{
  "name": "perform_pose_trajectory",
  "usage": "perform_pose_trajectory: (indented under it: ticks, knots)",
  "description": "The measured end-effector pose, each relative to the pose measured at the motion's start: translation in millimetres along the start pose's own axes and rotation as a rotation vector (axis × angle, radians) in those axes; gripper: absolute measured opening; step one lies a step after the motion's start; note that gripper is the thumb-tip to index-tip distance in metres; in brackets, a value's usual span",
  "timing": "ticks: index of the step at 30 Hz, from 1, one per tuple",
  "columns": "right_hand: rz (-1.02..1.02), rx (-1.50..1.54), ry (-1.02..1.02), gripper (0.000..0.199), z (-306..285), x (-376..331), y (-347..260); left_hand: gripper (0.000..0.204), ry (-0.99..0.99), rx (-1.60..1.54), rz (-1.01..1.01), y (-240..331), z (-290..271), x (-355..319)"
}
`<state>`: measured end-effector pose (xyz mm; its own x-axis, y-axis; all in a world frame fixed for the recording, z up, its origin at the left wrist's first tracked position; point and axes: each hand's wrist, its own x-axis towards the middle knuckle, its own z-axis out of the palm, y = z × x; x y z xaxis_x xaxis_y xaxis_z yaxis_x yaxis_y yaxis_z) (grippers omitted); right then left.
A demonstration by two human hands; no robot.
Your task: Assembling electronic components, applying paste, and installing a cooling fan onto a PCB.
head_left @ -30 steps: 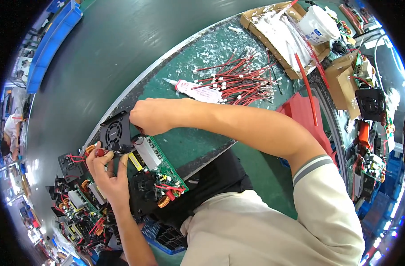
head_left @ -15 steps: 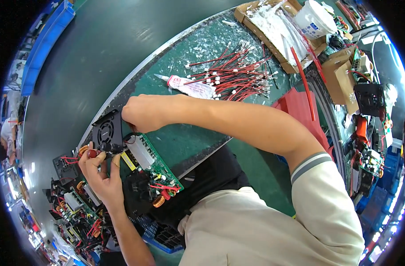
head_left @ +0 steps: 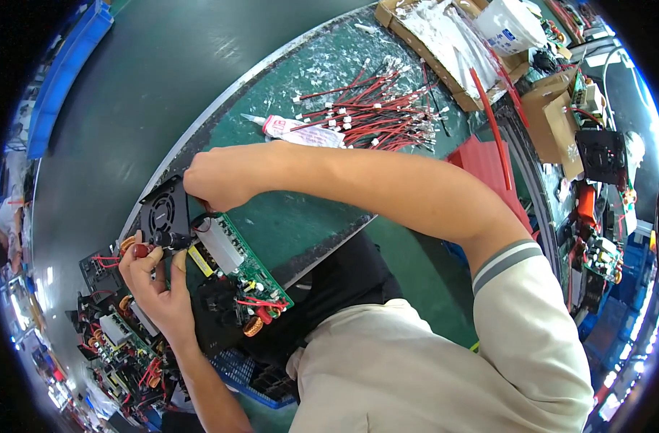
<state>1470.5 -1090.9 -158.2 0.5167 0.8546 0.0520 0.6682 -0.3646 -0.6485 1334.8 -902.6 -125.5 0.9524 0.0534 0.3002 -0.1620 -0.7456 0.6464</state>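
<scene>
A black end panel [head_left: 166, 209] with a round slotted fan grille stands at the table's left edge. At its lower end are a red knob [head_left: 140, 250] and a black knob [head_left: 172, 240]. My left hand [head_left: 156, 285] is closed round this end, thumb and fingers at the knobs. My right hand [head_left: 217, 177] is curled at the panel's far right corner; its fingertips and anything in them are hidden. Just below that hand lies a green circuit board [head_left: 253, 270] with a grey heat sink [head_left: 220, 245], red wires and a copper coil [head_left: 253, 327].
Red and black leads [head_left: 376, 108] with white plugs lie in a heap, beside a white tube [head_left: 300, 131] with a nozzle. A cardboard tray [head_left: 466, 94] and white bucket [head_left: 510, 27] stand far right. More circuit assemblies [head_left: 124, 339] crowd the left; a blue basket [head_left: 243, 375] sits below.
The whole scene has shifted slightly left in view. More of the black knob shows beside my left thumb. Both hands keep much the same grip.
</scene>
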Motion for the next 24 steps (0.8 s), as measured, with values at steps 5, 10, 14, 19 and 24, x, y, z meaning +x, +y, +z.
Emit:
perform_pose_trajectory:
  ticks: [5, 10, 14, 19, 24]
  knots:
    - [-0.011, -0.002, -0.021, 0.017, -4.9, -0.6, -1.7, 0.022, 0.008, 0.001, -0.004, -4.3, -1.8, -1.7]
    - [-0.011, -0.064, -0.084, 0.018, -8.0, -0.9, -5.6, 0.02, -0.002, 0.018, 0.011, 0.0, -3.6, -4.3]
    - [-0.012, -0.064, -0.114, 0.018, -11.8, -1.1, -8.7, 0.019, -0.013, 0.06, 0.01, -0.9, -6.9, -7.7]
    - [-0.001, -0.073, -0.139, 0.019, -11.3, 5.2, -6.6, 0.017, -0.017, 0.076, 0.01, -2.0, -9.4, -10.7]
    - [-0.011, -0.057, -0.102, 0.018, -11.1, 2.9, -7.1, 0.016, -0.005, 0.034, 0.026, -4.5, -9.5, -9.9]
